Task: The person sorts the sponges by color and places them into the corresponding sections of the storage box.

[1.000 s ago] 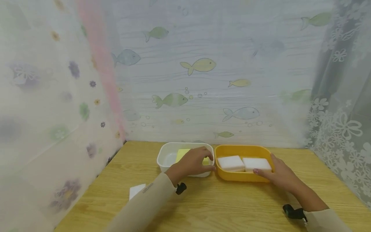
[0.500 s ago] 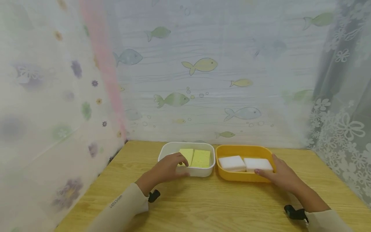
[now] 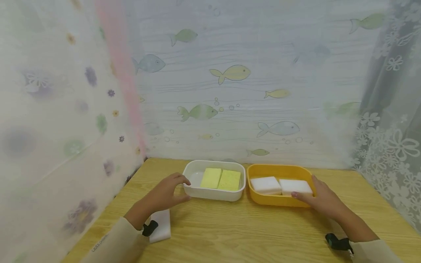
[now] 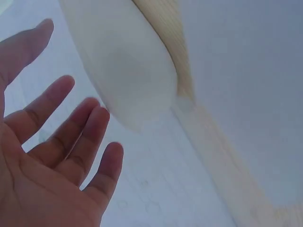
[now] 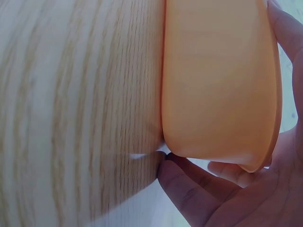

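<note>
My left hand [image 3: 164, 193] is by the left end of a white container [image 3: 210, 194], fingers loosely bent with nothing in them. In the left wrist view its fingers [image 4: 97, 127] are spread beside the container's pale wall. Two yellow sponges [image 3: 229, 180] lie side by side in the right part of that container. An orange container [image 3: 276, 200] stands to its right, holding two white sponges [image 3: 266, 185]. At its right end my right hand [image 3: 323, 199] grips it, thumb at the front rim. The right wrist view shows the fingers [image 5: 189, 187] around its corner.
Another white sponge [image 3: 161, 226] lies on the wooden table [image 3: 236, 233], partly behind the left wrist. A curtain with fish [image 3: 233, 73] hangs behind the containers. Floral sheets [image 3: 108, 168] border the table's sides.
My left hand has moved left, from over the yellow sponges to the white container's left end, uncovering both sponges. The right hand stays on the orange container.
</note>
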A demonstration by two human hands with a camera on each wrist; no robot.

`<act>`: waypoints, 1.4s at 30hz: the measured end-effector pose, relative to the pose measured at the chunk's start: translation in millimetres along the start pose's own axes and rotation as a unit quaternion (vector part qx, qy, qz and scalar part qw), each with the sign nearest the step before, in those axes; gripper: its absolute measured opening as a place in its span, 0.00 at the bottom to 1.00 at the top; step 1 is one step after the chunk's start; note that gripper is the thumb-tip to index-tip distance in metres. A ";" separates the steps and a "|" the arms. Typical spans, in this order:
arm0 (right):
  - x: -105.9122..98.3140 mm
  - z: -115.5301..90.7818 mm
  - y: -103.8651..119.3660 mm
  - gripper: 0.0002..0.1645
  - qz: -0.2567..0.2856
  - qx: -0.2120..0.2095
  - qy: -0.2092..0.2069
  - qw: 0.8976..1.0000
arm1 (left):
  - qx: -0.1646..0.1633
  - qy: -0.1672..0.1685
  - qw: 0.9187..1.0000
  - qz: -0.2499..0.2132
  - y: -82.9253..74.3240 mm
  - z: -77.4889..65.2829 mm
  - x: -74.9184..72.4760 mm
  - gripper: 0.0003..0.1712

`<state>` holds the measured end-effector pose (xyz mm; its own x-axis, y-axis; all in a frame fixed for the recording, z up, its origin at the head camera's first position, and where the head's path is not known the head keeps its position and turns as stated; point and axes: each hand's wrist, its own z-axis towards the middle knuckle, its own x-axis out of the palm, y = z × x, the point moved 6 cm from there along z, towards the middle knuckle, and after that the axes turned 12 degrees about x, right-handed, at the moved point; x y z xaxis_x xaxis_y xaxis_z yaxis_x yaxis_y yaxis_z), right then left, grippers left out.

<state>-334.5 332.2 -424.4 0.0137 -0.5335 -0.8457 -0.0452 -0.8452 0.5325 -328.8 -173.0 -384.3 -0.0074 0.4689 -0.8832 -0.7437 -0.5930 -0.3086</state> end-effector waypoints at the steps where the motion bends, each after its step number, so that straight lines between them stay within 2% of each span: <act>1: -0.1 -0.1 -0.2 0.73 0.000 0.001 0.001 1.000 | 0.001 0.003 1.000 -0.007 2.6 -3.9 -1.5 0.24; 5: -1.4 -1.3 0.7 0.73 0.001 -0.002 0.001 1.000 | 0.001 0.018 0.999 -0.038 12.6 -18.7 -5.9 0.25; 9: -0.6 -1.5 -0.6 0.74 -0.002 0.011 0.007 1.000 | -0.027 0.047 0.996 -0.075 22.9 -35.1 -8.7 0.29; 13: 1.0 -0.6 -2.2 0.75 -0.008 0.019 0.009 1.000 | -0.073 0.114 0.983 -0.124 32.7 -54.7 -9.6 0.35; 16: 1.1 0.1 -1.9 0.75 -0.008 0.017 0.008 1.000 | -0.092 0.156 0.971 -0.158 36.2 -66.6 -10.7 0.41; 20: 0.5 -0.1 -0.9 0.75 -0.007 0.014 0.006 1.000 | -0.100 0.183 0.958 -0.195 36.2 -74.9 -10.5 0.48; 23: 0.1 0.0 0.5 0.74 -0.003 0.004 0.001 1.000 | -0.100 0.196 0.954 -0.202 35.6 -77.3 -9.4 0.53; 28: 0.7 0.2 -0.7 0.74 -0.004 0.008 0.003 1.000 | -0.076 0.217 0.955 -0.188 35.4 -79.4 -9.3 0.59; 33: 0.3 -0.1 -2.1 0.75 -0.011 0.020 0.009 1.000 | -0.052 0.222 0.961 -0.155 37.5 -77.3 -5.3 0.57; 36: 0.4 0.4 -2.4 0.75 -0.012 0.020 0.010 1.000 | -0.054 0.211 0.965 -0.146 37.4 -74.2 -2.6 0.54; 42: 1.7 1.7 -3.2 0.75 -0.014 0.022 0.013 1.000 | -0.086 0.165 0.972 -0.146 35.5 -68.2 -7.1 0.42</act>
<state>-336.0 334.0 -427.6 0.0408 -0.5104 -0.8589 -0.0881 -0.8581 0.5058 -309.6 -242.0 -413.0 0.4228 0.4150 -0.8056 -0.5598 -0.5795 -0.5923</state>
